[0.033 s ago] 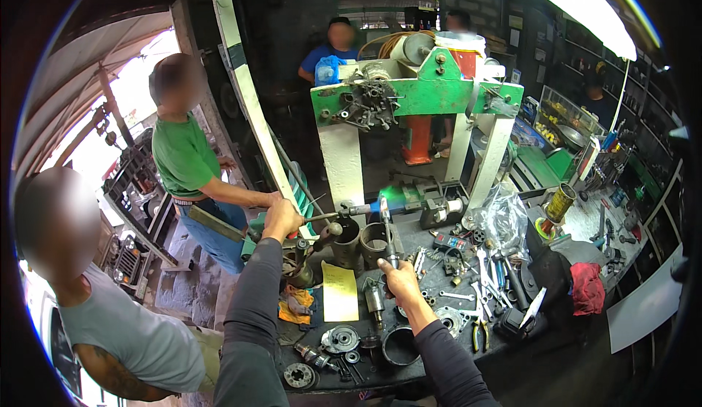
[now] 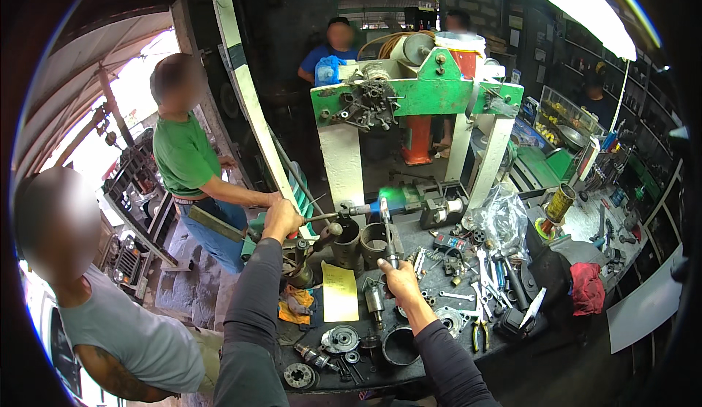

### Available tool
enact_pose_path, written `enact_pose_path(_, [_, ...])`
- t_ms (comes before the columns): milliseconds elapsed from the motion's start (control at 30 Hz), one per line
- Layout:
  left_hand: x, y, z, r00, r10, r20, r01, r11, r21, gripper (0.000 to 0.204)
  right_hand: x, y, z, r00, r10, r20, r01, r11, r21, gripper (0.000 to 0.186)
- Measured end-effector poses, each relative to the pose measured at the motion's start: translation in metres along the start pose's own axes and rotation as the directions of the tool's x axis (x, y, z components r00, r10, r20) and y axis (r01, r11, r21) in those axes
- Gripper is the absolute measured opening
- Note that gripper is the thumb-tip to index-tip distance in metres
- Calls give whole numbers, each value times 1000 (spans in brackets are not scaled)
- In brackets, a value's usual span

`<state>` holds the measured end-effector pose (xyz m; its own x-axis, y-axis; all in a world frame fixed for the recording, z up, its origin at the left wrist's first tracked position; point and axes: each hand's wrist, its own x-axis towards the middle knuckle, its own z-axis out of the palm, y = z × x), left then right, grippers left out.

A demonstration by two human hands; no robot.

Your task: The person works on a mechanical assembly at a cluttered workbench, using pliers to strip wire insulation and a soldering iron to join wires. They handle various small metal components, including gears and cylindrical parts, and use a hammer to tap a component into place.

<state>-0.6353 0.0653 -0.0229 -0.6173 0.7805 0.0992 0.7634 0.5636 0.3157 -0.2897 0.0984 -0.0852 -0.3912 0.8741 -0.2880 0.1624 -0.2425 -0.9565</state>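
My right hand [image 2: 402,283] is closed around the handle of a gas torch [image 2: 390,240], which points up and away from me. A blue-green flame [image 2: 389,201] burns at its tip, beside the end of a metal shaft [image 2: 358,209]. My left hand [image 2: 282,219] is closed on the near-left end of a thin metal rod [image 2: 322,217] that runs right toward this shaft. How rod and shaft join is too small to tell. Beneath them stand two metal cylinders [image 2: 376,240]. A vise-like metal fixture [image 2: 442,208] lies right of the flame.
A yellow paper sheet [image 2: 340,294], wrenches [image 2: 482,279], pliers [image 2: 480,335], gears and a metal ring [image 2: 401,345] crowd the dark bench. A green-and-white press frame [image 2: 428,98] rises behind. A person in a green shirt [image 2: 181,155] and another in a grey sleeveless top [image 2: 135,326] stand left.
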Motion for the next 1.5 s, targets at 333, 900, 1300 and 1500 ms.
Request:
enact_pose_path(333, [-6,9,-7,999,-38,-14,39,998,51,43,2,1,0,999,28,23,-29,1000,13,37])
enact_pose_path(900, [-8,11,-8,998,-61,5,61,998,5,34,-2,-6,-3,999,45,23,-44,998,-41,36])
enact_pose_path(1300, [-10,11,-8,997,-71,-14,71,997,-7,32,-2,-4,0,999,39,12,-39,999,-1,35])
enact_pose_path(1500, [-13,16,-13,997,-80,16,80,997,-21,32,6,5,0,1000,29,8,-29,1000,3,37])
